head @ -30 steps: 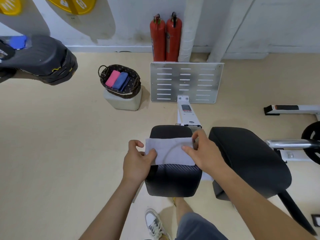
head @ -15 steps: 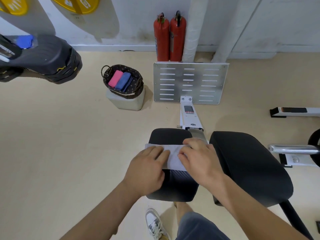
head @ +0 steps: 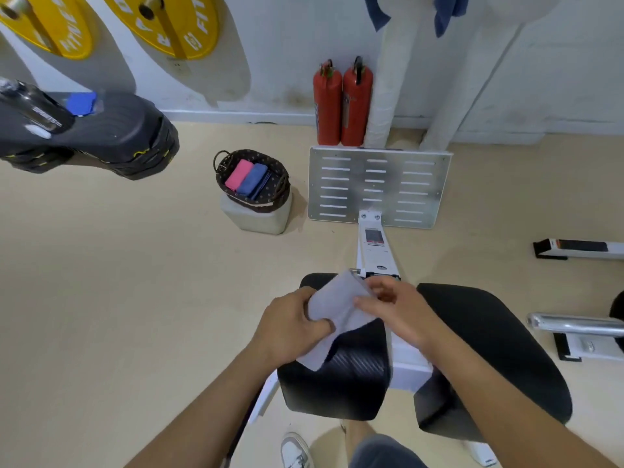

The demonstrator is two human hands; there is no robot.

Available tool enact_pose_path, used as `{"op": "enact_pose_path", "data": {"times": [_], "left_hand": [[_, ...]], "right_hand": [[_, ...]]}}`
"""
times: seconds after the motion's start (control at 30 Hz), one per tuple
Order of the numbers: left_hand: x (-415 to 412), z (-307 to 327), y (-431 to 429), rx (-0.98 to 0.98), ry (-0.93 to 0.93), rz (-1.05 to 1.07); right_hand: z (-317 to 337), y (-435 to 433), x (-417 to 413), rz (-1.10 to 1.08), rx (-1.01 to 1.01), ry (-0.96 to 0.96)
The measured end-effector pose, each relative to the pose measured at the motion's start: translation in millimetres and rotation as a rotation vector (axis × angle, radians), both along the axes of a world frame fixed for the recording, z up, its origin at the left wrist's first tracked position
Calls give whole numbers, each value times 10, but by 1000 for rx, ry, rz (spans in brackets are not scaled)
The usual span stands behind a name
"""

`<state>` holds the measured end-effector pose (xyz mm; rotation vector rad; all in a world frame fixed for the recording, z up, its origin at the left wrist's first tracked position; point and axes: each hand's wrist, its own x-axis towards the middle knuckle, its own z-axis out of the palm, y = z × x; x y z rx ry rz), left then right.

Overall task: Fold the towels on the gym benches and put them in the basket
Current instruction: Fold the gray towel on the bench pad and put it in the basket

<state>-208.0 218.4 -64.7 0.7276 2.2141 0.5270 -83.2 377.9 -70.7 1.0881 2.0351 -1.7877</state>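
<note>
both grips on the towel

my left grip (head: 293, 327) clutches the grey towel (head: 332, 307), right grip (head: 395, 309) pinches its right edge, held over the counter (head: 354, 383). i judge it light and floppy; best held by corners, or folds slip

Open floor (head: 152, 282) runs from the desk (head: 341, 386) to the basket (head: 275, 192); a metal plate (head: 378, 187) stands just right of it.

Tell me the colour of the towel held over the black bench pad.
Plain light grey towel; the head view, the only one, shows it.
</note>
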Motion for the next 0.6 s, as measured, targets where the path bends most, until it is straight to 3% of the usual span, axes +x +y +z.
{"op": "enact_pose_path", "data": {"times": [0.07, 0.13, 0.27, 0.33, 0.47, 0.6], "left_hand": [[18, 296, -106, 148, -361, 288], [104, 516, -277, 297, -595, 491], [276, 826, -622, 477, -700, 737], [297, 925, -897, 526, -579, 779], [266, 1156, -1770, 608, 60, 461], [197, 1433, -2636, 689, 312, 297]], "right_hand": [[249, 34, -65, -15, -165, 34], [528, -101, -129, 101, -241, 87], [898, -676, -311, 53, -173, 198], [1023, -1008, -357, 28, -92, 235], [1304, -1716, -343, 186, 35, 324], [1596, -2459, -370, 256, -2, 388]]}}
